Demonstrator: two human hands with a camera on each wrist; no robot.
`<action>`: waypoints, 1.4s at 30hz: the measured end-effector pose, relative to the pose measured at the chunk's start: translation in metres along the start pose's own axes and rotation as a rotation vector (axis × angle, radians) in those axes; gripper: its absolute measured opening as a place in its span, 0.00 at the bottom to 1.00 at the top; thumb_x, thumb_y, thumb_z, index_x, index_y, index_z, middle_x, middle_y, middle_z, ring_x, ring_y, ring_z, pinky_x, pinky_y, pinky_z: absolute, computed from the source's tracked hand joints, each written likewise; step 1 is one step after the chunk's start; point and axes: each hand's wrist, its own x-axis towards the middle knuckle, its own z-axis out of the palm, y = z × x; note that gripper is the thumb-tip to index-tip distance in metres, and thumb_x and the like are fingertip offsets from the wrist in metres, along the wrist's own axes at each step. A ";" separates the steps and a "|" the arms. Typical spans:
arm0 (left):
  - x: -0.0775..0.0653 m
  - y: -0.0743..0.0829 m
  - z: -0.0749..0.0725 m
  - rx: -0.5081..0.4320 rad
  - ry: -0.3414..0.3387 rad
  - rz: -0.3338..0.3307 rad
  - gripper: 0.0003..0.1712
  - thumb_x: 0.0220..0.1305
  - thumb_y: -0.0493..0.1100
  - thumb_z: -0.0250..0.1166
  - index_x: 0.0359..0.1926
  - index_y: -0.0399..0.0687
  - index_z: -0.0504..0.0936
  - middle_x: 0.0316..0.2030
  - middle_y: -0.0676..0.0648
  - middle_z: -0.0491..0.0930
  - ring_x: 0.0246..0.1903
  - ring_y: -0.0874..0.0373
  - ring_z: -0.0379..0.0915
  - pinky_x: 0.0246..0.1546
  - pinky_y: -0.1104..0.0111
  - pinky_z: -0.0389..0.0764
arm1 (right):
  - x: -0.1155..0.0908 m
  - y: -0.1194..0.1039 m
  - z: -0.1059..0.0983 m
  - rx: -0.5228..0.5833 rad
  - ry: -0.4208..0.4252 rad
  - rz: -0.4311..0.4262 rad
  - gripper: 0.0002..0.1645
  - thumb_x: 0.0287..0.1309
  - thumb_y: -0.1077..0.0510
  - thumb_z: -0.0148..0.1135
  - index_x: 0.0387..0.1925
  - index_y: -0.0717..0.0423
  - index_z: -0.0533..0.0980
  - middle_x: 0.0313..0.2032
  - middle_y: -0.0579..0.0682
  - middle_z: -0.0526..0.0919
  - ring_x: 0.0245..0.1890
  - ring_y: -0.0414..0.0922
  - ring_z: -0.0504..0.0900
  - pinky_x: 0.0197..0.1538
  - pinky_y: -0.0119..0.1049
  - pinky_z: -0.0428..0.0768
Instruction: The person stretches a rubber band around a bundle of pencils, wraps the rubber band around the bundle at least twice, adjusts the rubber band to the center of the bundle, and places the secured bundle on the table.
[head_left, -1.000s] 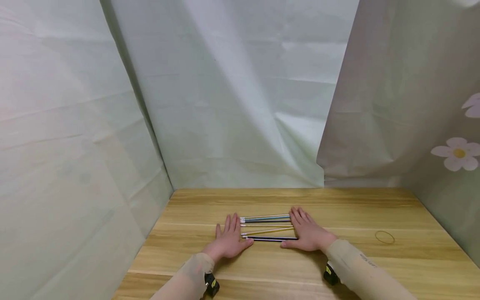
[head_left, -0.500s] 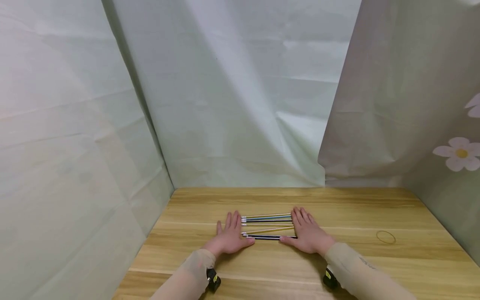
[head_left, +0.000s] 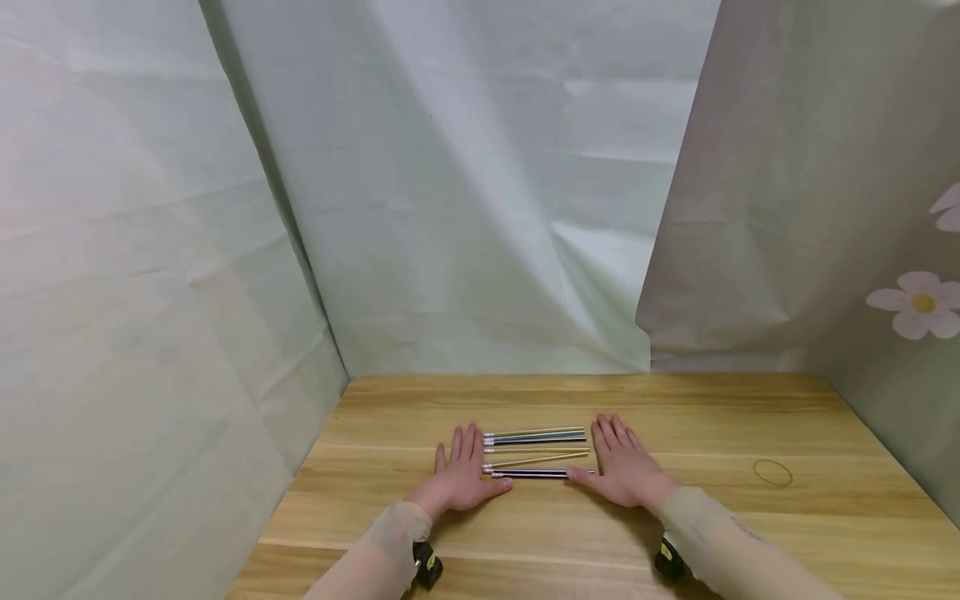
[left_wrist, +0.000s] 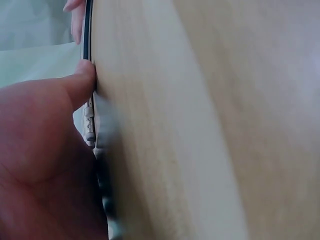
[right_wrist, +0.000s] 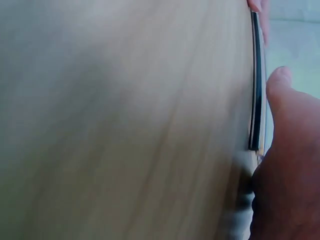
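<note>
Several pencils lie side by side, left to right, on the wooden table: a dark pair (head_left: pixel 536 474) nearest, yellow pencils (head_left: pixel 543 459) in the middle, and a blue one (head_left: pixel 536 435) among those farther back. Flat at their eraser ends, my left hand (head_left: pixel 459 482) has its fingers straight and its thumb by the near dark pencils; metal ferrules (left_wrist: pixel 89 122) show below that thumb. My right hand (head_left: pixel 628 469) lies flat with straight fingers just past the other ends. Its thumb overlaps the near dark pencils, and one dark pencil (right_wrist: pixel 257 85) shows beside it in the right wrist view.
A thin rubber band (head_left: pixel 772 472) lies on the table (head_left: pixel 697 400) at the right. Pale cloth sheets (head_left: pixel 480 250) hang behind and at the sides, with printed flowers (head_left: pixel 918 304) on the right one. Dark wrist cameras (head_left: pixel 427 565) sit under both wrists.
My right hand has shifted slightly to the right, off the pencil ends, baring the tips of the farther ones. My left hand stays at the eraser ends almost unmoved.
</note>
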 end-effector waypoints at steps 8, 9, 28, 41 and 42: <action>-0.005 0.006 -0.003 0.019 -0.009 -0.023 0.71 0.67 0.82 0.54 0.85 0.34 0.40 0.85 0.37 0.30 0.83 0.39 0.18 0.75 0.34 0.26 | -0.025 -0.006 -0.006 0.001 0.002 -0.010 0.68 0.70 0.23 0.56 0.80 0.77 0.51 0.80 0.76 0.47 0.81 0.73 0.42 0.77 0.70 0.45; -0.005 0.008 -0.005 0.020 -0.008 -0.023 0.71 0.67 0.83 0.54 0.85 0.34 0.40 0.85 0.37 0.31 0.83 0.39 0.19 0.75 0.34 0.26 | -0.026 -0.009 -0.005 -0.004 -0.002 -0.007 0.68 0.70 0.23 0.56 0.80 0.76 0.50 0.80 0.76 0.47 0.81 0.73 0.42 0.78 0.70 0.45; -0.008 0.022 -0.012 0.052 -0.019 -0.028 0.70 0.67 0.82 0.55 0.85 0.33 0.42 0.85 0.35 0.33 0.83 0.37 0.22 0.75 0.32 0.29 | -0.017 -0.025 0.004 -0.034 0.004 0.049 0.70 0.71 0.20 0.51 0.81 0.76 0.46 0.81 0.76 0.44 0.82 0.71 0.42 0.79 0.66 0.49; 0.000 0.049 -0.040 0.140 0.055 0.283 0.63 0.63 0.69 0.74 0.84 0.42 0.52 0.84 0.35 0.45 0.83 0.36 0.39 0.74 0.32 0.50 | 0.020 -0.009 -0.037 -0.008 -0.109 -0.336 0.64 0.60 0.35 0.77 0.81 0.69 0.57 0.80 0.69 0.57 0.79 0.67 0.58 0.75 0.61 0.64; 0.002 0.053 -0.040 0.167 0.048 0.284 0.64 0.62 0.70 0.75 0.83 0.43 0.54 0.83 0.35 0.48 0.82 0.38 0.42 0.74 0.33 0.53 | 0.025 -0.010 -0.038 -0.026 -0.120 -0.335 0.65 0.59 0.35 0.78 0.80 0.68 0.59 0.79 0.68 0.59 0.79 0.66 0.60 0.74 0.60 0.65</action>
